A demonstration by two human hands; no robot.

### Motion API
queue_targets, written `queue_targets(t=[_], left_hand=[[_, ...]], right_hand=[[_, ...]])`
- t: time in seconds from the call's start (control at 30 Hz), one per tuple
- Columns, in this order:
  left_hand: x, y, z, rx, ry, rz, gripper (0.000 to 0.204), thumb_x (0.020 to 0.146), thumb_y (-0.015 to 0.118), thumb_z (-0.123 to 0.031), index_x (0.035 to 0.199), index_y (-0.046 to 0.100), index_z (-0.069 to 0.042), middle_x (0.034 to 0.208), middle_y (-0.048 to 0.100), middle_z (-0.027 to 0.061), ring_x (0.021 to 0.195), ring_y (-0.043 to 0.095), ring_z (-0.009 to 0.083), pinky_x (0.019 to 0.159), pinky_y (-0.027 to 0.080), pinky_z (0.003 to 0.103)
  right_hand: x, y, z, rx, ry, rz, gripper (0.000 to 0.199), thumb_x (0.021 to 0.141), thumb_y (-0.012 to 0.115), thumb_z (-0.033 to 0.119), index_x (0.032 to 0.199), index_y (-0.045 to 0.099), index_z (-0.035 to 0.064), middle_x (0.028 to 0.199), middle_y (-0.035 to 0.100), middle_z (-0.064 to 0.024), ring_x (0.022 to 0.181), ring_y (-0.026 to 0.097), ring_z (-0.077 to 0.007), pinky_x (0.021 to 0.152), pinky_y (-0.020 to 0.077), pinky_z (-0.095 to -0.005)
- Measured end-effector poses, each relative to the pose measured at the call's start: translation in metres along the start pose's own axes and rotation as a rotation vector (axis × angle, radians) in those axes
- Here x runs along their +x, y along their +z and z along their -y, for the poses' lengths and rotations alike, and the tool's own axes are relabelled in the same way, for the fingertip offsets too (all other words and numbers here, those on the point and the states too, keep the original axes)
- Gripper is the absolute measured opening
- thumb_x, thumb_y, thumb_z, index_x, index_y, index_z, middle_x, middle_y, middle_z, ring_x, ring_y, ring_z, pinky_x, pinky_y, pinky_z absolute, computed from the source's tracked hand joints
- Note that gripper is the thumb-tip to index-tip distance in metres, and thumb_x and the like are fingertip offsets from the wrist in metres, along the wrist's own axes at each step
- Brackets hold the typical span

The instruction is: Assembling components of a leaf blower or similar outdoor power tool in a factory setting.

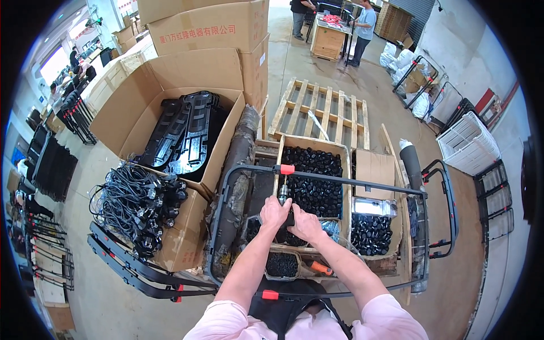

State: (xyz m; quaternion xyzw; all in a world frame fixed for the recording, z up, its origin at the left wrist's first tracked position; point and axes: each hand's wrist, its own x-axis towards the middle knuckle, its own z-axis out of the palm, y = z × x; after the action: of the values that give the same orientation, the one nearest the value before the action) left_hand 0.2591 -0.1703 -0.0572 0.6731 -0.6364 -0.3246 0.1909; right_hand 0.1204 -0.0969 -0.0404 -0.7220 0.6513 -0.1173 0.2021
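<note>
Both my hands are closed around a dark power drill (pixel 283 198), its tip pointing away from me. My left hand (pixel 275 213) wraps the front of its body, while my right hand (pixel 306 224) grips further back and to the right; my fingers hide much of the tool. The drill's tip lies just below a red clip (pixel 287 169) on the far bar of a black tubular frame (pixel 362 182); whether they touch I cannot tell. That frame lies across the workbench, with a second red clip (pixel 270 294) on its near bar.
Under the frame, a wooden box (pixel 347 164) holds many black caps (pixel 311 181). More black round parts (pixel 371 235), a small tray of screws (pixel 281 264) and an orange-handled tool (pixel 321 267) lie nearby. Bundled black cables (pixel 136 209) and an open carton (pixel 119 122) stand left; a pallet (pixel 323 107) lies ahead.
</note>
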Motion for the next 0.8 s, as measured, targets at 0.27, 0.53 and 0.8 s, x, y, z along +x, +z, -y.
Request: queue_targets(t=[0.27, 0.53, 0.8], left_hand=[[0.008, 0.003, -0.002, -0.002, -0.022, 0.005, 0.063, 0.089, 0.074, -0.054, 0.114, 0.067, 0.004, 0.118, 0.068, 0.0276, 0.11, 0.069, 0.0474, 0.095, 0.055, 0.055], [0.015, 0.005, -0.006, 0.014, -0.03, -0.006, 0.063, 0.088, 0.075, -0.055, 0.112, 0.068, 0.003, 0.116, 0.071, 0.0277, 0.109, 0.07, 0.0469, 0.094, 0.056, 0.055], [0.022, 0.007, -0.005, 0.012, -0.017, -0.017, 0.064, 0.088, 0.074, -0.057, 0.113, 0.068, 0.002, 0.117, 0.07, 0.027, 0.11, 0.07, 0.046, 0.094, 0.056, 0.055]], right_hand=[[0.005, 0.0, -0.003, 0.031, -0.002, -0.036, 0.089, 0.074, 0.088, 0.028, 0.145, 0.043, -0.0024, 0.114, 0.072, -0.0302, 0.101, 0.072, -0.047, 0.088, 0.0592, -0.053], [0.011, -0.006, -0.004, 0.018, 0.044, 0.021, 0.088, 0.075, 0.088, 0.029, 0.145, 0.042, -0.0011, 0.117, 0.072, -0.0289, 0.104, 0.072, -0.0462, 0.089, 0.0593, -0.0519], [0.018, -0.007, -0.003, 0.035, 0.068, 0.043, 0.087, 0.076, 0.086, 0.027, 0.146, 0.042, 0.0003, 0.118, 0.071, -0.0293, 0.105, 0.071, -0.047, 0.09, 0.0588, -0.0532]])
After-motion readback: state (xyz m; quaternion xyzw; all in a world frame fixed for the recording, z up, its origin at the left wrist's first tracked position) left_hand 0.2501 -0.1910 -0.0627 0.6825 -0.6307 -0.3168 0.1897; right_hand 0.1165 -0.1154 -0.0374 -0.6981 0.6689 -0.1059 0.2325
